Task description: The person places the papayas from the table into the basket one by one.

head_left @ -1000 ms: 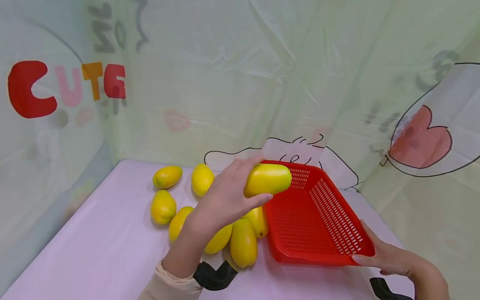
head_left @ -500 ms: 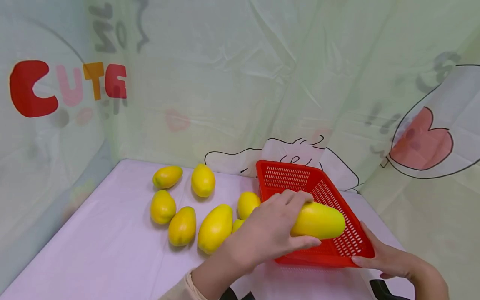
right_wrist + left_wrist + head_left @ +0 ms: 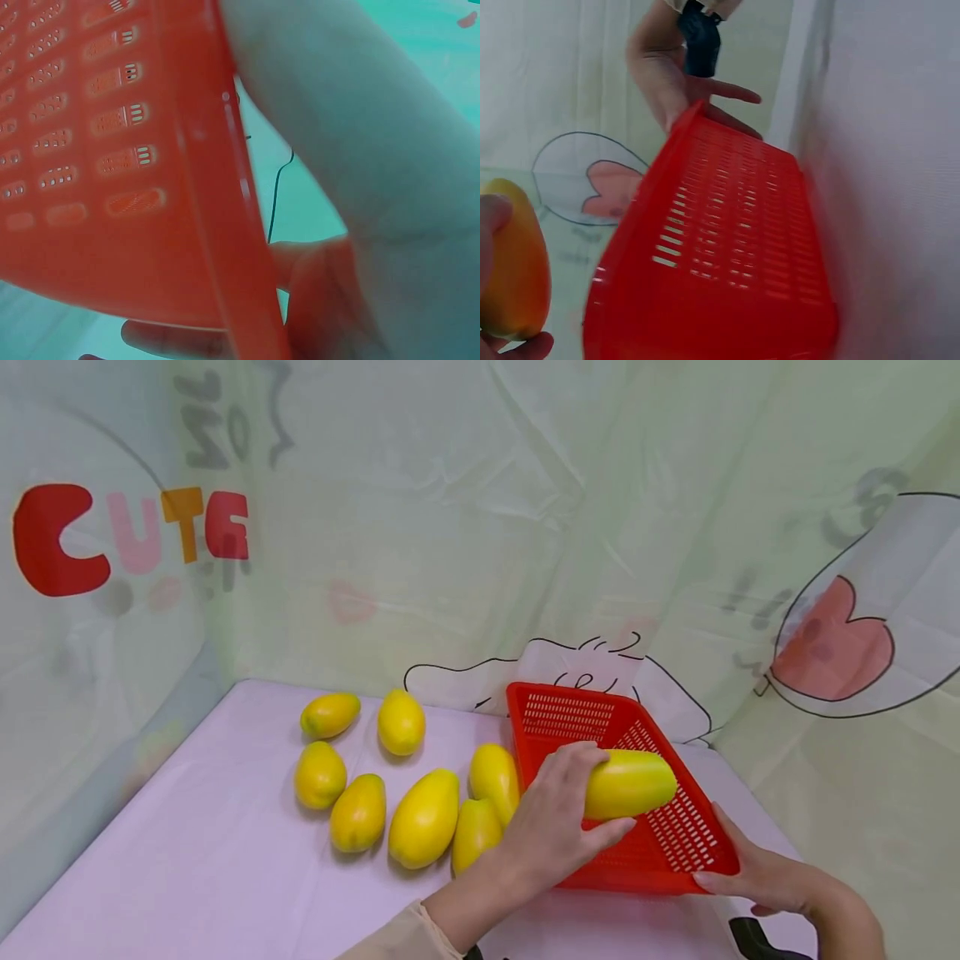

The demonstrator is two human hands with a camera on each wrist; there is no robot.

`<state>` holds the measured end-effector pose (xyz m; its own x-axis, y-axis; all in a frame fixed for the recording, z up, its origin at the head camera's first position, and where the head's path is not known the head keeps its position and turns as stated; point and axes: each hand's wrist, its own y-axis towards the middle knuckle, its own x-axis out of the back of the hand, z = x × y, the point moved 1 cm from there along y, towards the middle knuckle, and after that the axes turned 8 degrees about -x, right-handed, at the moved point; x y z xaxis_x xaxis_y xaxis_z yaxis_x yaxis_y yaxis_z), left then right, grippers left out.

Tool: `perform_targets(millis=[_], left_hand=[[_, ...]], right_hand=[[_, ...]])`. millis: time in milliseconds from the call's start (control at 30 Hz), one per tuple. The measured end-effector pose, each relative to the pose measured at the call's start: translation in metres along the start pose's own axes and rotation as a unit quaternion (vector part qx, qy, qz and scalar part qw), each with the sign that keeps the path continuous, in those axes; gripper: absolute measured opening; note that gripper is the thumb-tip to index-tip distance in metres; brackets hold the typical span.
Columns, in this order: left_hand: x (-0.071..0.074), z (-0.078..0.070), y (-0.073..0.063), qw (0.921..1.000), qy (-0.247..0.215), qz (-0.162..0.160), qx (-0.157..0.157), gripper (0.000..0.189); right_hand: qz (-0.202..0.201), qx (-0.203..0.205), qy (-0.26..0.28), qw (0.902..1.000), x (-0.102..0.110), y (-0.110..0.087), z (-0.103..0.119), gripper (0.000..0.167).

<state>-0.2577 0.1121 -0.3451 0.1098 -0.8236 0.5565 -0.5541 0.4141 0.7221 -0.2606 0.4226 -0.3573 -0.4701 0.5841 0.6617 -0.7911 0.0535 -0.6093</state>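
My left hand grips a yellow mango from its left end, fingers over the top and thumb underneath. The mango is over the red plastic basket, its free end pointing right. In the left wrist view, the same mango appears at the left edge, beside the basket wall. My right hand pinches the near right corner of the basket, thumb on the rim and fingers behind the wall. The right wrist view has the rim between thumb and fingers. My left hand and the mango cover part of the basket's inside.
Several more yellow mangoes lie left of the basket on the pale cloth, among them a big one in front and one close to the basket's side. Printed curtains stand behind the table and along both sides.
My left hand has carried the mango rightward from the basket's left edge to over its inside, then slightly back. My right hand keeps hold of the corner.
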Motion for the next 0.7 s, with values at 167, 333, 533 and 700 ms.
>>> perform_targets(millis=[167,333,533,700], left_hand=[[-0.021,0.014,-0.01,0.9995,0.023,0.018,0.014,0.07],[-0.035,0.023,-0.02,0.9976,0.032,0.052,0.034,0.068],[-0.04,0.024,-0.019,0.9947,0.05,0.081,0.036,0.065],[-0.04,0.02,-0.016,0.9881,0.072,0.132,0.034,0.065]], right_hand=[[-0.001,-0.003,-0.003,1.0,-0.001,0.003,-0.001,0.113],[0.002,-0.001,-0.003,1.0,-0.004,0.006,0.0,0.113],[0.001,0.001,-0.01,0.9999,-0.001,0.003,-0.001,0.113],[0.001,0.001,-0.003,1.0,0.001,0.003,-0.003,0.112]])
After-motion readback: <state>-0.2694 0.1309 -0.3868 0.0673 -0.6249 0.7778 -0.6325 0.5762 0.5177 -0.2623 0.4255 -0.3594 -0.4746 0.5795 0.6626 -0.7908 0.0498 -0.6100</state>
